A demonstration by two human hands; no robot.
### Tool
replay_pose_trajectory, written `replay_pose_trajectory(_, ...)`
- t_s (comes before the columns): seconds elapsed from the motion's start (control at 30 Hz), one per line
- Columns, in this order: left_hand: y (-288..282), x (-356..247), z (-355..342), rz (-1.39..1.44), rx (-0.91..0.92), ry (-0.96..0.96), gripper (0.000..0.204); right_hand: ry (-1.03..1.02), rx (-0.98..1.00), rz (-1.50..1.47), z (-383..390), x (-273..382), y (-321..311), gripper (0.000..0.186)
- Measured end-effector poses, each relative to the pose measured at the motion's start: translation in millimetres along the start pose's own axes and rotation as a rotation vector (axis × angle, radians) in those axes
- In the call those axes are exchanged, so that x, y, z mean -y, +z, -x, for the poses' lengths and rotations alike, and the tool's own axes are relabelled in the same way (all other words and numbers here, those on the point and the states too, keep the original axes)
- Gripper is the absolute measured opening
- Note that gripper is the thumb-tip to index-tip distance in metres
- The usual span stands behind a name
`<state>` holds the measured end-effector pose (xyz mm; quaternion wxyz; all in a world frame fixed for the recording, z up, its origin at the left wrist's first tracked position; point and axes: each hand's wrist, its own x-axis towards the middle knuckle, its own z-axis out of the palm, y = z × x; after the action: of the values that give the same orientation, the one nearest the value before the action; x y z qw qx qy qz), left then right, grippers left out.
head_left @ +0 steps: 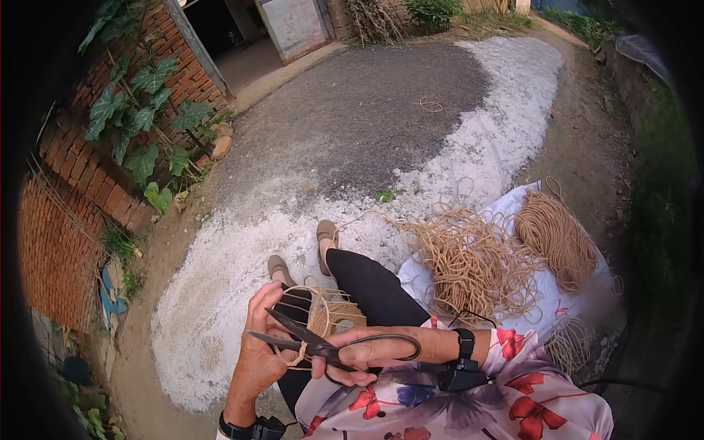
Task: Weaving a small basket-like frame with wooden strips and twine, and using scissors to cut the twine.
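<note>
My left hand (260,337) grips a small woven piece of tan cord (334,314) with loose loops, held over my lap, its fingertips curled at the piece's left side. My right hand (370,352) holds a pair of dark metal scissors (308,330), blades parted and pointing left across the cord toward my left fingers. Whether a blade touches the cord I cannot tell. Below lie my black trousers (370,286) and floral top (469,407).
A white sheet (418,279) on my right bears a tangled cord heap (473,268), a coiled bundle (550,238) and a pale skein (568,345). Brick walls (62,242) and leafy plants (147,110) line the left; a doorway (224,40) stands beyond the gravel.
</note>
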<state>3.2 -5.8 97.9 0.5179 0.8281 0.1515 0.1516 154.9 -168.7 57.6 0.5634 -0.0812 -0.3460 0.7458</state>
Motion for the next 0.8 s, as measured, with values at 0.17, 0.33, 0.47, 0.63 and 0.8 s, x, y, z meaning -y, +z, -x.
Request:
replay_pose_trajectory(0.17, 27, -3, -44, -0.224, 0.563, 0.059, 0.023, -0.03, -0.019, 0.216, 22, 5, -11, 0.045)
replay_pose_trajectory(0.33, -13, 32, -75, -0.434, -0.042, -0.215, 0.042, -0.064, -0.642, 0.42, 93, 31, -45, 0.039)
replay_pose_trajectory(0.47, -240, 164, 27, -0.86, -0.665, -0.097, 0.045, -0.337, -1.643, 0.532, 247, 31, -170, 0.028)
replay_pose_trajectory(0.63, -298, 187, 77, -0.837, -0.481, -0.283, 0.046, -0.285, -2.204, 0.531, 484, -77, -295, 0.028)
replay_pose_trajectory(0.8, -291, 171, 92, -0.789, -0.343, -0.398, 0.045, -0.288, -2.359, 0.433, 479, -151, -338, 0.024)
